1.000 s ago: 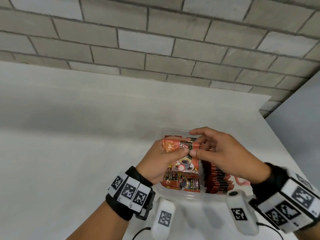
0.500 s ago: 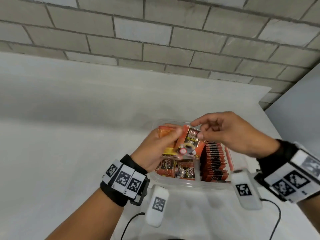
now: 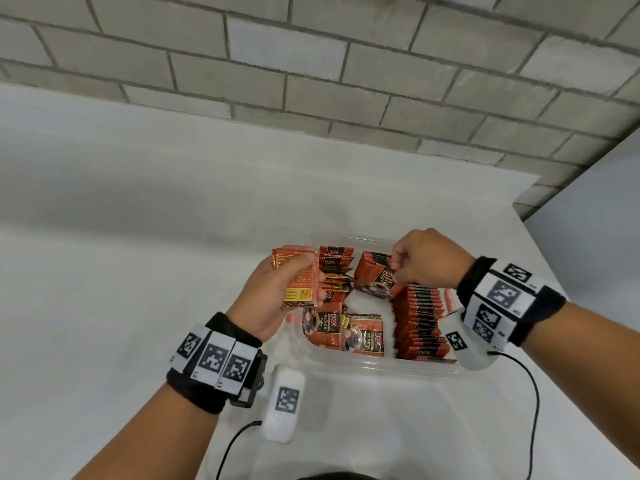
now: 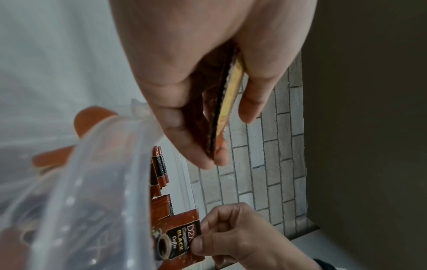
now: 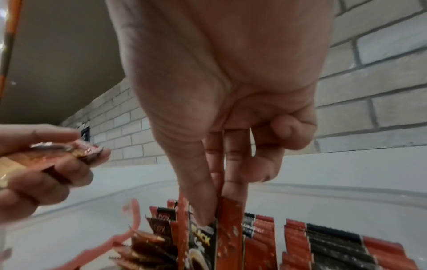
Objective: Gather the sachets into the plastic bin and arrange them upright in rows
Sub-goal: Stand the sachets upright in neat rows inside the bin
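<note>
A clear plastic bin sits on the white table, holding orange and black coffee sachets. A full upright row of sachets fills its right side; two sachets lie flat at the near left. My left hand holds a small stack of sachets above the bin's left edge, also seen edge-on as a stack. My right hand pinches one sachet by its top over the bin's far middle; thumb and fingers close on that sachet in the right wrist view.
A grey brick wall runs behind the table. A grey panel stands at the right past the table edge. A wrist camera and its cable hang over the table near the bin's front.
My right hand took one sachet from the left hand's stack and carried it right and down into the bin. The left hand shifted slightly left, still holding its stack.
</note>
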`<control>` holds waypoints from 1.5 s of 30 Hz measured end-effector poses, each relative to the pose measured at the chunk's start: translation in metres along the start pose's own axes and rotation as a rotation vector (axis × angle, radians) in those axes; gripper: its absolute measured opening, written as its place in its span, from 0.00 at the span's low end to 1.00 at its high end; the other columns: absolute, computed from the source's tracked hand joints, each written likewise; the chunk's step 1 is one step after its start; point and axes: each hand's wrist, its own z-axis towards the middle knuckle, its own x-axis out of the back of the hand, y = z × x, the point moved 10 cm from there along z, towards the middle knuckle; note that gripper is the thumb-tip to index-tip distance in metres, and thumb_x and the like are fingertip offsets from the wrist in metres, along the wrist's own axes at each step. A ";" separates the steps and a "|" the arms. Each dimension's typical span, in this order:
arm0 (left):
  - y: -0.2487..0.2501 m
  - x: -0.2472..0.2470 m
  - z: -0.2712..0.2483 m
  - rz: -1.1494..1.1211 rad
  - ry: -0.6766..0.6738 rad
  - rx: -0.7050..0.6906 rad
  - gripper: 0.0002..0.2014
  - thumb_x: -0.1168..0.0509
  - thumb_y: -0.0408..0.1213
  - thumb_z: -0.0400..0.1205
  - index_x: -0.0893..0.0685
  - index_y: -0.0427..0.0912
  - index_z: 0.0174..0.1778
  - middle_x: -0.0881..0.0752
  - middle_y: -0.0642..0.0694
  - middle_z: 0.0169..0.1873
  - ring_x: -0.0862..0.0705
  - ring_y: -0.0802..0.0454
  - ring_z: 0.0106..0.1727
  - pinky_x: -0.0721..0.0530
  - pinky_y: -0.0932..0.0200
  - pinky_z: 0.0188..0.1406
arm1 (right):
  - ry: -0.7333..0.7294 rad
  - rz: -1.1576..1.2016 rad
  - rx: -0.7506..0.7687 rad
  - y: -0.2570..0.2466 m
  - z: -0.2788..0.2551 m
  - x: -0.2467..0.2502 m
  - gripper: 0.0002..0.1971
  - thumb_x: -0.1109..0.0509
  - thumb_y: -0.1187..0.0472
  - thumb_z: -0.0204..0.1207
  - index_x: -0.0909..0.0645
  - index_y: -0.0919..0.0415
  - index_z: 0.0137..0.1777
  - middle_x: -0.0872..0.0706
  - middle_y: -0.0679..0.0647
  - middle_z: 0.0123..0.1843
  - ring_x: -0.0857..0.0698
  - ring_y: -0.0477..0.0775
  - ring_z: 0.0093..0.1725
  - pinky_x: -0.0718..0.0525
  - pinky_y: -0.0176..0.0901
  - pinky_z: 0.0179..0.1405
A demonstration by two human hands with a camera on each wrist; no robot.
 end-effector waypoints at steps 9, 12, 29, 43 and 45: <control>-0.002 0.001 0.001 0.014 0.008 0.019 0.07 0.36 0.36 0.82 0.17 0.39 0.53 0.13 0.38 0.36 0.14 0.45 0.32 0.14 0.53 0.35 | -0.038 -0.268 0.000 -0.014 0.023 -0.025 0.03 0.28 0.66 0.70 0.14 0.64 0.42 0.13 0.57 0.41 0.14 0.58 0.41 0.19 0.42 0.31; -0.003 0.001 0.001 0.020 0.002 0.027 0.06 0.36 0.36 0.82 0.17 0.39 0.50 0.13 0.38 0.36 0.14 0.45 0.32 0.13 0.53 0.36 | -0.026 -0.335 0.020 -0.017 0.024 -0.029 0.03 0.28 0.65 0.70 0.16 0.64 0.42 0.18 0.56 0.37 0.16 0.58 0.38 0.27 0.37 0.25; -0.003 0.001 0.001 0.023 0.009 0.044 0.05 0.36 0.36 0.82 0.16 0.39 0.49 0.12 0.40 0.35 0.12 0.46 0.32 0.12 0.54 0.37 | -0.004 -0.548 0.077 -0.030 0.022 -0.032 0.18 0.38 0.69 0.75 0.40 0.56 0.29 0.35 0.51 0.30 0.34 0.50 0.26 0.31 0.41 0.28; -0.004 0.001 0.000 0.017 0.011 0.044 0.06 0.36 0.36 0.82 0.17 0.38 0.49 0.12 0.40 0.34 0.13 0.46 0.31 0.12 0.55 0.36 | -0.006 -0.599 0.069 -0.031 0.016 -0.028 0.02 0.35 0.64 0.77 0.25 0.60 0.43 0.27 0.52 0.37 0.22 0.58 0.37 0.30 0.43 0.33; -0.003 0.001 0.000 0.020 0.010 0.044 0.05 0.36 0.36 0.82 0.17 0.39 0.48 0.13 0.39 0.34 0.13 0.45 0.32 0.13 0.55 0.36 | -0.002 -0.588 0.075 -0.030 0.015 -0.027 0.04 0.34 0.62 0.78 0.22 0.61 0.50 0.20 0.55 0.45 0.20 0.59 0.41 0.29 0.44 0.36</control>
